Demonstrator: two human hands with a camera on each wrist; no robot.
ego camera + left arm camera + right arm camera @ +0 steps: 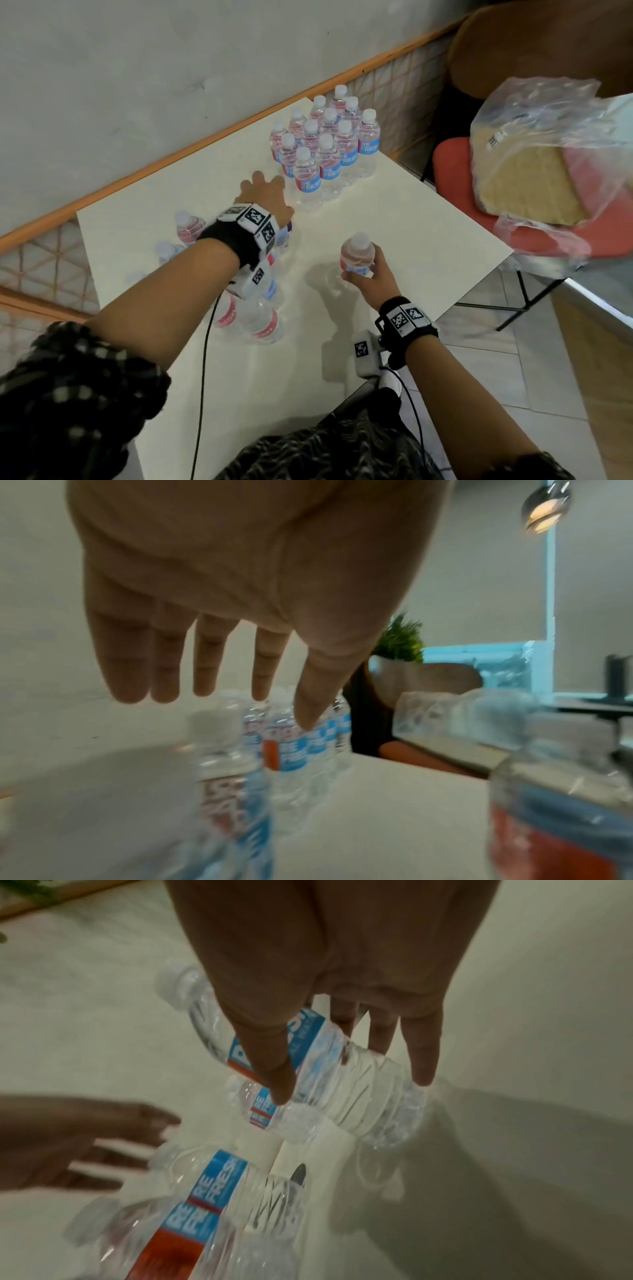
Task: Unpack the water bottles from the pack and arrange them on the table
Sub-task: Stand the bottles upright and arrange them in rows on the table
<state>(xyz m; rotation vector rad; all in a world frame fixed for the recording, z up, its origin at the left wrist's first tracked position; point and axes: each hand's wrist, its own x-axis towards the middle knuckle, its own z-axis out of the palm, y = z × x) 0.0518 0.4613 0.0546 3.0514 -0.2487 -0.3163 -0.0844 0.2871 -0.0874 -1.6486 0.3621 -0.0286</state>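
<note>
On the white table [394, 222], several upright water bottles with blue and red labels stand as a tight group [325, 147] at the far right; the left wrist view shows this group [301, 745] too. My left hand [262, 186] hovers beside it, fingers straight and spread [226, 696], holding nothing. My right hand [359, 274] grips one bottle [356, 255] round its label, over the table's middle; thumb and fingers wrap it [325, 1074]. More loose bottles [257, 315] stand under my left forearm.
A clear plastic bag [534, 171] with beige contents lies on a red chair [448, 164] just past the table's right edge. An orange-framed mesh rail [205, 144] runs along the far side. The table's near right part is bare.
</note>
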